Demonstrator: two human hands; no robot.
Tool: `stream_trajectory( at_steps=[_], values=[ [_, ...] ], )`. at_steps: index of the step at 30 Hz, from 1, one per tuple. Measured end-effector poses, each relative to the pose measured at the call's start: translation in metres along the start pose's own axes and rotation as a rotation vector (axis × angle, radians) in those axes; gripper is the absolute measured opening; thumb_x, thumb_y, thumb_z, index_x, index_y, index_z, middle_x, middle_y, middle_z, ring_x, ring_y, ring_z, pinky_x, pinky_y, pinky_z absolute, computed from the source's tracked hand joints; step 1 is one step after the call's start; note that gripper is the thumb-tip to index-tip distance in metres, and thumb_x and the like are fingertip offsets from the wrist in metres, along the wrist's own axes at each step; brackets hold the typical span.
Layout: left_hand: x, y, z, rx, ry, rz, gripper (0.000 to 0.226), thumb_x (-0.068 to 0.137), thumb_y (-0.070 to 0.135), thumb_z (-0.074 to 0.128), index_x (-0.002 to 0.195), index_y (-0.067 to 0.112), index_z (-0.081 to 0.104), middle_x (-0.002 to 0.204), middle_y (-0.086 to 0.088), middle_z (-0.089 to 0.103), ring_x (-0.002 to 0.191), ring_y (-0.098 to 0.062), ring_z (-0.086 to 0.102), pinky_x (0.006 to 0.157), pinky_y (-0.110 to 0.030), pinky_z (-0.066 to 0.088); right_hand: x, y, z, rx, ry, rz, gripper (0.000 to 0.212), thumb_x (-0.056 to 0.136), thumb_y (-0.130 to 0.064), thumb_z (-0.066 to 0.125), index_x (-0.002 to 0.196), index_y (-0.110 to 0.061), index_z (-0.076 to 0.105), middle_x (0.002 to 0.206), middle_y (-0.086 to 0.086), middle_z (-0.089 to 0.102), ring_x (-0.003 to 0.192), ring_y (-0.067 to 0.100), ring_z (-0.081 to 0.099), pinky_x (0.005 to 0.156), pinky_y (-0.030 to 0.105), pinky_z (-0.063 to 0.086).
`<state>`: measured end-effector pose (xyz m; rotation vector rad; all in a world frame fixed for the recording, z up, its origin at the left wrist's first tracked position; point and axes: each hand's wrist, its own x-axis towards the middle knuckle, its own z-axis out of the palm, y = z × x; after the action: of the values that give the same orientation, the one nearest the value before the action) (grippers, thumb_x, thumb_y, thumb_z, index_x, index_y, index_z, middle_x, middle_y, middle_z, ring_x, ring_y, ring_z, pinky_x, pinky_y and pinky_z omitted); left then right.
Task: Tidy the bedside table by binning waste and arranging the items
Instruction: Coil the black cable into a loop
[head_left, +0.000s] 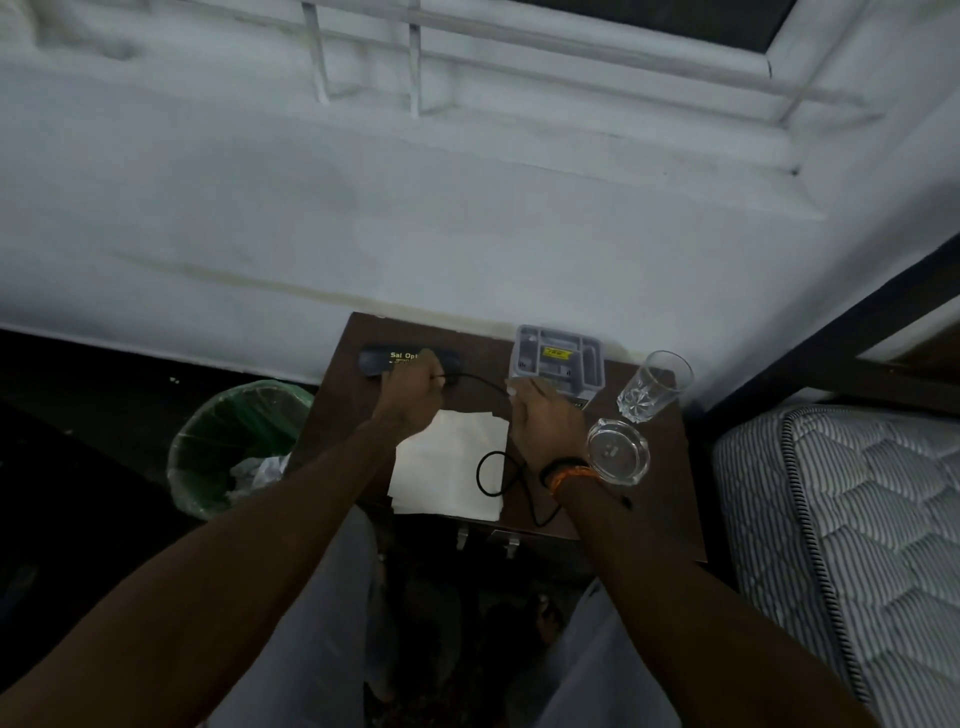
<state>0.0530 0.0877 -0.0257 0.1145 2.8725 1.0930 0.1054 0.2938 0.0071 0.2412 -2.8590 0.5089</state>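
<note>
Midway, by look. Bin (236, 447) left of table (670, 441) holds waste. Left hand (410, 387) pinches cable (488, 470); right hand (545, 426) fingers hidden, grip unclear. Napkin (447, 467), glass (652, 387), ashtray (618, 449) unarranged.

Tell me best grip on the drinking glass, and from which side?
Grip the glass round its plain upper wall, coming from the front. It stands upright at the table's back right corner, the wall behind it, the organiser to its left and the ashtray just in front, so a hand should probably pass above the ashtray. The cut base looks thick, less even to hold.
</note>
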Motion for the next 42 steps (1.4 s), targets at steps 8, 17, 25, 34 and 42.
stream_trajectory(
  at_steps=[8,17,25,34,42],
  values=[
    [-0.033,0.082,-0.049,-0.386,-0.056,0.137,0.008,0.091,0.005,0.055,0.090,0.013,0.056,0.074,-0.006,0.064,0.068,-0.012,0.058,0.065,-0.031,0.047,0.010,-0.022,-0.038,0.070,0.115,-0.107,0.036,0.084,-0.006,0.069,0.118,-0.015,0.069,0.103,0.008,0.073,0.082,0.029,0.071,0.062,0.030,0.053],
    [-0.074,0.143,-0.093,-0.619,-0.253,0.176,0.019,0.098,0.013,0.055,0.096,-0.004,0.064,0.069,-0.003,0.061,0.056,0.000,0.055,0.054,-0.009,0.041,0.018,-0.022,-0.113,0.117,0.403,-0.086,0.026,0.094,-0.020,0.056,0.113,-0.023,0.073,0.086,0.001,0.072,0.080,0.026,0.062,0.066,0.034,0.053],
    [-0.105,0.207,-0.114,-1.618,-0.437,0.173,0.031,0.100,0.003,0.038,0.124,-0.006,0.056,0.071,-0.001,0.050,0.061,-0.009,0.042,0.059,-0.023,0.035,0.011,-0.048,-0.153,0.646,0.162,-0.002,0.030,0.100,-0.012,0.048,0.119,-0.027,0.065,0.097,0.004,0.068,0.089,0.020,0.064,0.081,0.030,0.051],
    [-0.101,0.216,-0.121,-1.485,-0.283,0.222,0.038,0.098,-0.002,0.046,0.136,0.000,0.048,0.106,-0.013,0.071,0.078,-0.014,0.059,0.070,-0.021,0.051,0.001,-0.060,-0.193,0.374,-0.049,-0.002,0.029,0.100,-0.016,0.043,0.080,-0.018,0.063,0.074,0.002,0.072,0.066,0.011,0.063,0.066,0.024,0.044],
    [-0.102,0.212,-0.117,-1.126,-0.008,0.327,0.055,0.097,-0.010,0.046,0.143,0.018,0.035,0.113,-0.010,0.071,0.105,-0.017,0.069,0.087,-0.021,0.055,-0.009,-0.075,-0.208,0.120,-0.171,-0.074,0.024,0.097,-0.025,0.049,0.088,-0.014,0.069,0.081,0.006,0.071,0.072,0.023,0.061,0.066,0.034,0.047]
  ],
)
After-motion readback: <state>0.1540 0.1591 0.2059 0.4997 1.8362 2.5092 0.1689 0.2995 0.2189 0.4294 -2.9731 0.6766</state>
